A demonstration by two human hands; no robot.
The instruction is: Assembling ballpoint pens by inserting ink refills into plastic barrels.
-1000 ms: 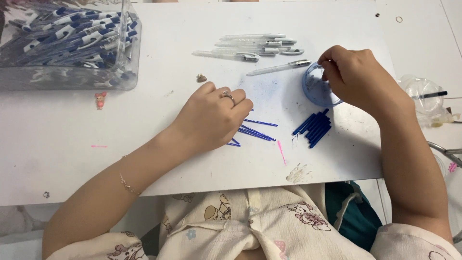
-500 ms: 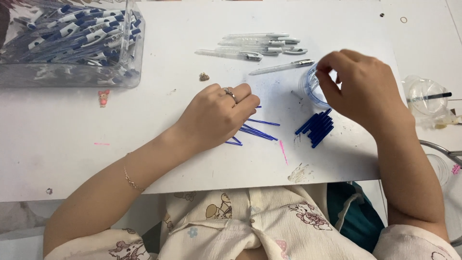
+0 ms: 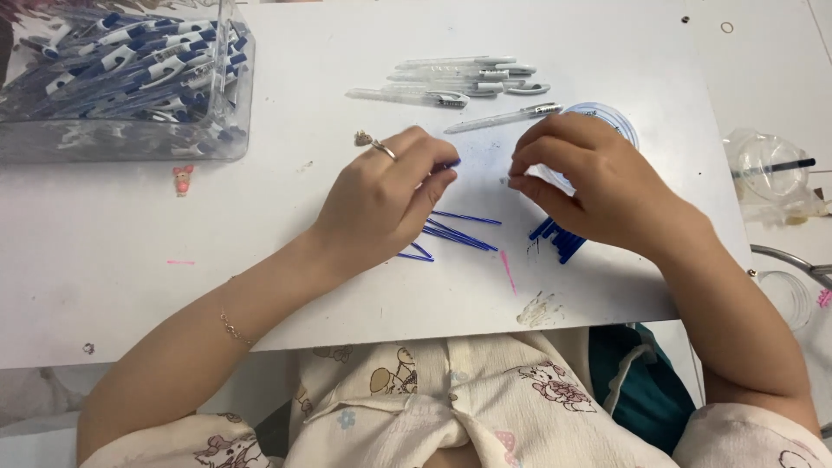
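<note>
Head view shows the left hand (image 3: 381,204) pinching a blue refill (image 3: 449,163) above the white table (image 3: 260,260), the right hand (image 3: 589,186) pinching a tiny tip (image 3: 504,182); aligning them squarely seems wise.

Clear bin (image 3: 227,104) at 10 o'clock cut by top edge. Right hand (image 3: 598,186) hides its tiny pinched piece and part of blue cup (image 3: 617,117).

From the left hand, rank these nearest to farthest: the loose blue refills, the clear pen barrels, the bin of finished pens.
1. Loose blue refills: right beside the left hand.
2. Clear pen barrels: beyond it, up the table.
3. Bin of finished pens: far left corner.
</note>
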